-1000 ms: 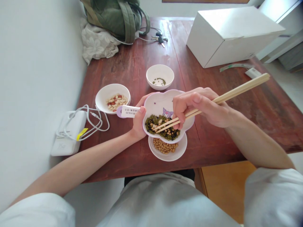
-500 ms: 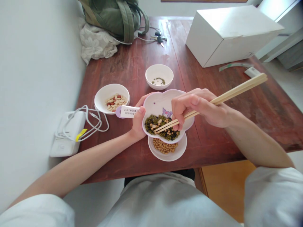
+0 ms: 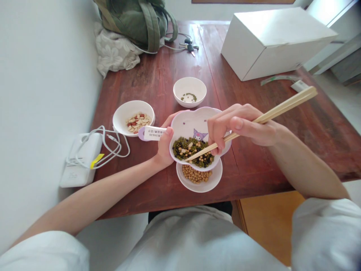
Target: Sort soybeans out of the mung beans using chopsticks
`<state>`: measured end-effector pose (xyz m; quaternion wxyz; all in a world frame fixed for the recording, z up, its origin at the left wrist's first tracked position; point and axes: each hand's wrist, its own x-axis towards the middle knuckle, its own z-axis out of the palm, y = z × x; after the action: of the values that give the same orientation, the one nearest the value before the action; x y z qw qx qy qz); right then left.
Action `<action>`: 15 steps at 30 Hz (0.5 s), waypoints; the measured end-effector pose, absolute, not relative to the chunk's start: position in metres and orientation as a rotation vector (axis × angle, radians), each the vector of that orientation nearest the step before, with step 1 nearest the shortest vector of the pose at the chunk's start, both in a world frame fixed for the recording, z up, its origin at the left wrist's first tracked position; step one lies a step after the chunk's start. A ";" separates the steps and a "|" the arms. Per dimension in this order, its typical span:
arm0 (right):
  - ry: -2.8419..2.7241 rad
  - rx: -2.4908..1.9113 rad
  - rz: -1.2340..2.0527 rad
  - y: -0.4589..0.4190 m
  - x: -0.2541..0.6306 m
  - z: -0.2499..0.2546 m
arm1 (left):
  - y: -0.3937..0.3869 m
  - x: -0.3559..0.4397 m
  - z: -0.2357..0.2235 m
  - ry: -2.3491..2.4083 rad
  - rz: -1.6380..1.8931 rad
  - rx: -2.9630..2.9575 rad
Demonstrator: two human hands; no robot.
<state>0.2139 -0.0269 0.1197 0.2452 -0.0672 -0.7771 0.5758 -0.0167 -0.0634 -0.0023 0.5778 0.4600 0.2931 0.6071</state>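
A red-brown wooden tabletop (image 3: 254, 175) carries everything. At its far right stands a white box (image 3: 270, 49); at the far left sits a green backpack (image 3: 128, 24). In the middle is the purple-rimmed scalloped dish (image 3: 191, 122), its left side gripped by the left hand's (image 3: 164, 146) fingers, thumb against the labelled handle. The right hand (image 3: 244, 122) reaches over the dish from the right, fingers closed around 2 wooden chopsticks (image 3: 284, 105), tips together among the mixed beans (image 3: 183, 143) at the dish's near side. 3 white bowls surround the dish: left bowl (image 3: 121, 120) with nut pieces, far bowl (image 3: 183, 86) with few green beans, near bowl (image 3: 210, 182) with tan beans, partly hidden by the dish. Keys (image 3: 190, 47) lie beyond the far bowl.
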 end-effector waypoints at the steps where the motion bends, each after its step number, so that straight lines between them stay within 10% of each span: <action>1: -2.127 -0.182 1.572 -0.026 0.215 0.120 | -0.064 -0.017 -0.002 0.700 1.418 1.084; 15: -2.183 -0.367 1.466 -0.031 0.229 0.149 | -0.065 -0.017 -0.003 0.757 1.431 1.039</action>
<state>0.2289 -0.0308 0.1489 0.2407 -0.1340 -0.7980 0.5360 -0.0165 -0.0654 -0.0029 0.5722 0.4431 0.3227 0.6100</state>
